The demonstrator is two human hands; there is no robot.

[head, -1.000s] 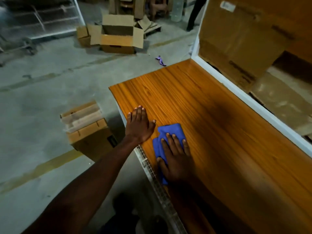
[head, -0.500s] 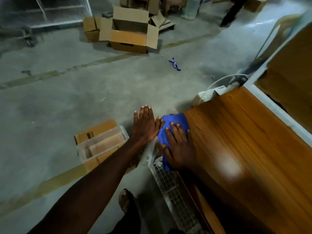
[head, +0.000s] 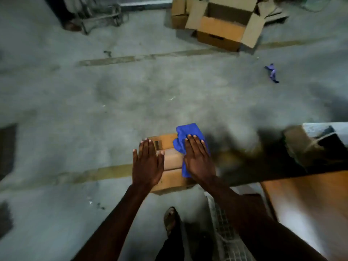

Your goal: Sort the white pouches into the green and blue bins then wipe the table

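Note:
My right hand (head: pixel 197 159) lies flat, fingers straight, on top of a blue cloth (head: pixel 188 136). The cloth hangs out past the left end of the orange wooden table (head: pixel 310 204), over the floor. My left hand (head: pixel 146 162) is held flat and open in the air just left of it, holding nothing. Both hands are seen above a cardboard box on the floor. No white pouches or green and blue bins are in view. The picture is motion-blurred.
A cardboard box with a clear lid (head: pixel 169 166) stands on the concrete floor under my hands. An open carton (head: pixel 224 25) lies at the back, a purple scrap (head: pixel 272 72) to its right. A white wire basket (head: pixel 224 232) hangs at the table's near side. My foot (head: pixel 170 219) shows below.
The view has swung left and down, away from the table. My right hand has slid the blue cloth to the table's left end and past it; my left hand went along beside it.

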